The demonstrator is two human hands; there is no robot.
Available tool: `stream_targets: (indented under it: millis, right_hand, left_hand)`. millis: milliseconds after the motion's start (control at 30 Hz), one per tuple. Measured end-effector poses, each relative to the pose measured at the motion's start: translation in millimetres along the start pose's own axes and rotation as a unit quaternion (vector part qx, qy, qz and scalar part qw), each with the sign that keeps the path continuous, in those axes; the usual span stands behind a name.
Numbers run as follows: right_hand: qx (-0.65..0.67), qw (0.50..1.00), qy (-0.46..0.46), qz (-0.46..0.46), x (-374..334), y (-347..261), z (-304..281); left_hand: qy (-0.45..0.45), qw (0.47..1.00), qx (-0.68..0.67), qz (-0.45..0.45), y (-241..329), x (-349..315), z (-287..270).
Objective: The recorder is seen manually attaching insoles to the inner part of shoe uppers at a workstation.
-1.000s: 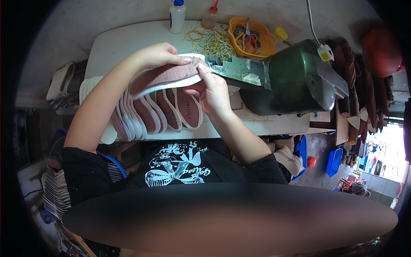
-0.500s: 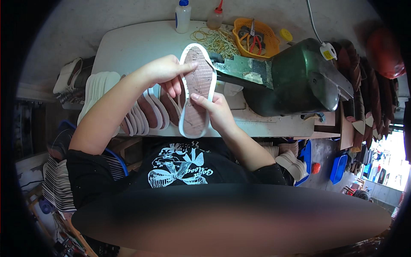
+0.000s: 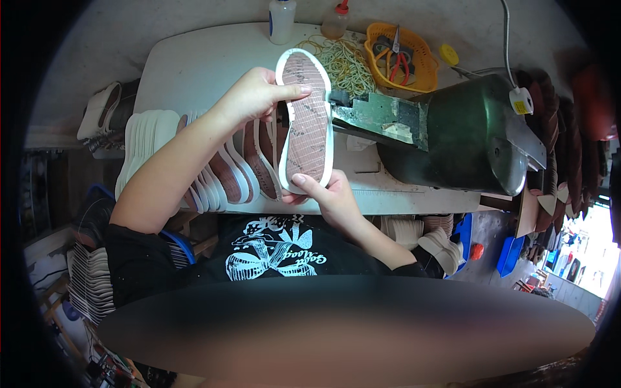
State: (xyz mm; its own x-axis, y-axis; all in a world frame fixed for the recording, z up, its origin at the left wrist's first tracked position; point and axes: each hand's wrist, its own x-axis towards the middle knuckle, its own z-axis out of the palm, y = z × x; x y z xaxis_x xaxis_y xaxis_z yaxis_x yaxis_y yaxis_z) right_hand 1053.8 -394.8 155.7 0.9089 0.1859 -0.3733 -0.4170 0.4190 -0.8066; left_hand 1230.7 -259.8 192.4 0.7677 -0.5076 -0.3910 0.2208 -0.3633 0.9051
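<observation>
Both hands hold up a shoe sole (image 3: pixel 307 132) with a white rim and a brown, ribbed, speckled face turned upward. My left hand (image 3: pixel 264 96) grips its far part from the left, thumb lying across the brown face and fingers behind. Around the near end closes my right hand (image 3: pixel 326 196), thumb on top and fingers partly hidden underneath. The sole's far right edge lies beside the narrow arm (image 3: pixel 381 119) of a dark green machine (image 3: pixel 446 132); whether they touch I cannot tell. Behind my left forearm stands a row of white and brown soles (image 3: pixel 226 171).
On the white table (image 3: pixel 200 64) lie a heap of rubber bands (image 3: pixel 346 64) and an orange basket (image 3: pixel 414 61) with pliers and scissors. A white bottle (image 3: pixel 282 22) and a red-tipped bottle (image 3: pixel 335 22) stand at the back. More soles (image 3: pixel 90 281) are stacked at the lower left.
My right hand has slid from the sole's middle to its near end. My left thumb now lies flatter across the far part. The head view has shifted slightly.
</observation>
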Motion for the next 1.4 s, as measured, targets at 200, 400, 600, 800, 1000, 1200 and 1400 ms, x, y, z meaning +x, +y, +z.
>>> stream_targets:
  millis: [200,400,600,800,1000,1200,1400]
  right_hand:
    - [0.053,0.995,0.061,-0.053,19,-10,13]
    - [0.100,0.981,0.131,-0.101,42,-22,21]
    - [0.099,0.976,0.150,-0.124,55,-24,18]
    - [0.092,0.978,0.149,-0.111,56,-30,15]
    - [0.101,0.980,0.137,-0.101,54,-34,12]
    - [0.091,0.984,0.112,-0.103,53,-31,7]
    - [0.105,0.984,0.099,-0.100,52,-31,6]
  left_hand:
    - [-0.024,0.993,0.103,-0.051,3,39,-26]
    - [0.064,0.889,0.434,0.130,13,77,-42]
    - [-0.296,0.808,0.407,0.307,42,86,-28]
    - [-0.365,0.867,0.323,0.105,54,84,-31]
    - [-0.341,0.902,0.263,0.038,47,56,-35]
    - [-0.268,0.940,0.206,0.042,31,25,-32]
    - [-0.207,0.963,0.173,0.019,15,9,-22]
